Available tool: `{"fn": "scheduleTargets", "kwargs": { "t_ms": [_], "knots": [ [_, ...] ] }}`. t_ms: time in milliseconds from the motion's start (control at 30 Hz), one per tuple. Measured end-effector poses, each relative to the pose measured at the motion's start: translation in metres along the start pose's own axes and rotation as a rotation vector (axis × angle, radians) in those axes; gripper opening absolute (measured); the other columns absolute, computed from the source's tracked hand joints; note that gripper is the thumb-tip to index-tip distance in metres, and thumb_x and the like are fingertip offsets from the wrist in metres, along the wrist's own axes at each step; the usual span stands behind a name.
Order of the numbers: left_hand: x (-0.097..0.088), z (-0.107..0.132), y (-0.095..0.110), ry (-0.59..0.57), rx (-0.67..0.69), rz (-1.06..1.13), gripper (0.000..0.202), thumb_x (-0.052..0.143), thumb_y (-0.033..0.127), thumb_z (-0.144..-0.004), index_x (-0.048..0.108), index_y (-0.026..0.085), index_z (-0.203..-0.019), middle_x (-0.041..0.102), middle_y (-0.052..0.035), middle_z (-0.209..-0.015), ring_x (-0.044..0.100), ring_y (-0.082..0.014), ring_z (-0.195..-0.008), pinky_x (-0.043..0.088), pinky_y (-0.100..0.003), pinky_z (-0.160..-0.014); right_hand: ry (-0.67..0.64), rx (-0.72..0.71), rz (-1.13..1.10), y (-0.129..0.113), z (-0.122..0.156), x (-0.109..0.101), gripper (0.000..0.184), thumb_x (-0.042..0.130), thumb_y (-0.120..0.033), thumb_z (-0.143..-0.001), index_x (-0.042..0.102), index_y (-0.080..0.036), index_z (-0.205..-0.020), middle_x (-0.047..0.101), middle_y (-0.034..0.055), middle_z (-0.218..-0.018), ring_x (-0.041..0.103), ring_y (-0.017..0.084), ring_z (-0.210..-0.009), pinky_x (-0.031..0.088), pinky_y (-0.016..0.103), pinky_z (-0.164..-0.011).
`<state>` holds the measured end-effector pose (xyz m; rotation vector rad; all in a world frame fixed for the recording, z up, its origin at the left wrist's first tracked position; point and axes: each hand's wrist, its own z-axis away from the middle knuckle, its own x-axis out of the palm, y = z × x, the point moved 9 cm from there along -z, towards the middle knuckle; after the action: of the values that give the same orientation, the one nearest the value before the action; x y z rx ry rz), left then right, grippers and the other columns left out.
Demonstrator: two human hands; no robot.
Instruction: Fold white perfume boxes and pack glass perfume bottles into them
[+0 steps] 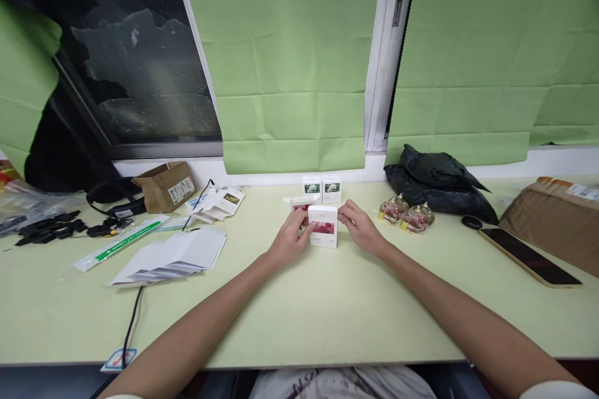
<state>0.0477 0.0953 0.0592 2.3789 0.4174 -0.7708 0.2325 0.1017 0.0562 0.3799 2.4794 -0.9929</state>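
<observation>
Near the middle of the table, a small white box with a pink flower picture stands upright. My left hand grips its left side, thumb on the front face. At its right edge, my right hand is closed with the fingertips on the upper corner. Just behind it sits a second white box with a pink picture and a raised flap, partly hidden by my left hand and the front box. Farther back, side by side, are a white box and another white box, both with white-flower pictures.
Two gold-trimmed glass ornaments lie right of my hands, before black plastic bags. A phone and a brown parcel are far right. Folded white papers, a cable and an opened cardboard box occupy the left.
</observation>
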Motion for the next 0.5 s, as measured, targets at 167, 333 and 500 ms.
{"fn": "scheduleTargets", "kwargs": {
  "t_ms": [167, 333, 500],
  "knots": [
    [-0.001, 0.001, -0.005, -0.010, 0.000, 0.008, 0.016, 0.044, 0.025, -0.107, 0.058, 0.022, -0.114, 0.064, -0.0073, -0.107, 0.058, -0.0219, -0.097, 0.048, -0.036, -0.084, -0.011, -0.139, 0.167, -0.018, 0.008, 0.009, 0.022, 0.037, -0.020, -0.107, 0.059, -0.025, -0.105, 0.053, 0.0056, -0.097, 0.055, 0.022, -0.087, 0.045, 0.034, -0.079],
    [-0.006, 0.000, -0.010, 0.009, -0.007, 0.020, 0.024, 0.039, 0.013, -0.103, 0.056, 0.023, -0.116, 0.065, -0.0081, -0.118, 0.059, -0.0227, -0.107, 0.049, -0.039, -0.092, -0.066, -0.225, 0.254, -0.033, 0.012, 0.015, 0.022, 0.039, -0.017, -0.106, 0.057, -0.025, -0.116, 0.057, 0.0085, -0.102, 0.057, 0.024, -0.093, 0.048, 0.037, -0.083],
    [-0.007, 0.001, -0.012, 0.024, -0.010, -0.014, 0.028, 0.041, 0.010, -0.099, 0.056, 0.022, -0.119, 0.064, -0.0071, -0.109, 0.059, -0.0222, -0.097, 0.050, -0.037, -0.087, -0.049, -0.258, 0.317, -0.039, 0.012, 0.016, 0.019, 0.040, -0.016, -0.105, 0.056, -0.024, -0.113, 0.057, 0.0081, -0.101, 0.057, 0.023, -0.091, 0.047, 0.036, -0.080]
  ]
}}
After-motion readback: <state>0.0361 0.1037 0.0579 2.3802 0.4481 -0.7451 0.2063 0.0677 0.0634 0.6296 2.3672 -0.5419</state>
